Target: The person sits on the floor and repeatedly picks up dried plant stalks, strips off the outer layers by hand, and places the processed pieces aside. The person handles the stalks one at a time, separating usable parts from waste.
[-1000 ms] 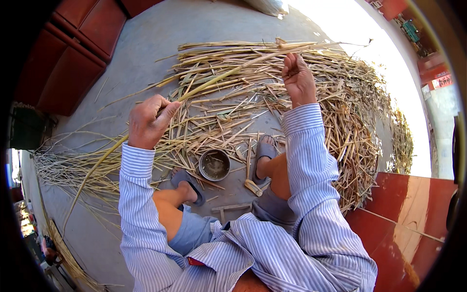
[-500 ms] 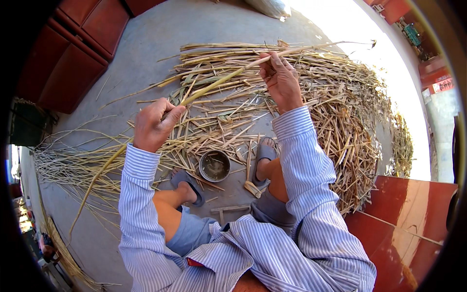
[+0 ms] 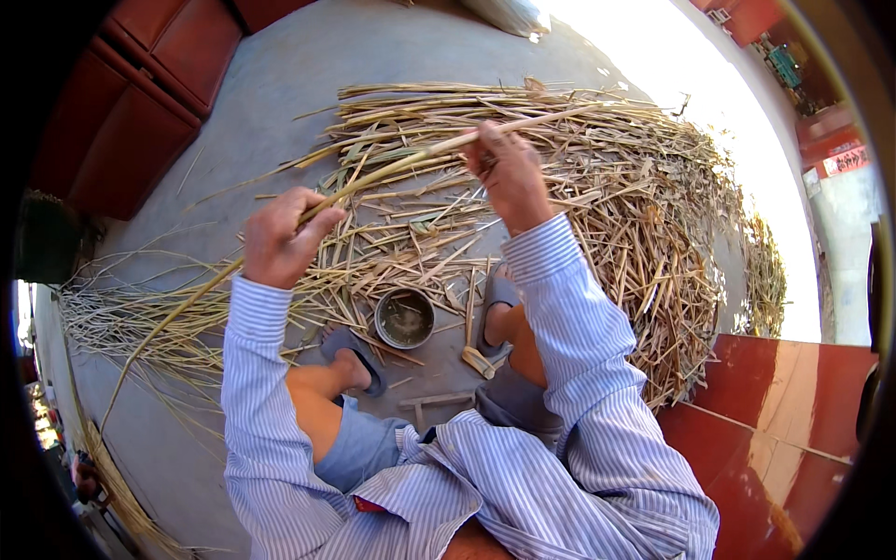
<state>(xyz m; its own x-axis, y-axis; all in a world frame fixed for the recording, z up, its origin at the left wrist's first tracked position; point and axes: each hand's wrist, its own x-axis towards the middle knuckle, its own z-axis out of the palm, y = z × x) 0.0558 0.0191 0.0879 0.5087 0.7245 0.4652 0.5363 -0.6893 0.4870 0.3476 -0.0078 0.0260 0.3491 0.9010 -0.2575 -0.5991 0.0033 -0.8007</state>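
Note:
A long pale-yellow plant stalk [image 3: 392, 168] slants across in front of me, from lower left to upper right. My left hand [image 3: 280, 238] is closed in a fist around its middle. Below that fist the thin lower length bends away toward the floor. Farther up, my right hand [image 3: 509, 177] pinches the stalk between thumb and fingers; its fingertips are slightly blurred. Beneath both hands, stripped dry leaves and husks [image 3: 401, 252] are strewn over the floor. To the left lies a spread of thin stalks [image 3: 159, 322].
A metal bowl [image 3: 404, 318] with murky contents stands between my slippered feet. A big heap of dry leaves [image 3: 653, 252] fills the right side. Red furniture [image 3: 121, 112] stands at far left, red panels [image 3: 775, 401] at near right. A pale sack [image 3: 509, 14] lies at the back.
My right hand has come down and left, a little nearer to the left hand, still on the stalk. My left hand has shifted slightly left. The stalk's thin upper tip has moved leftward.

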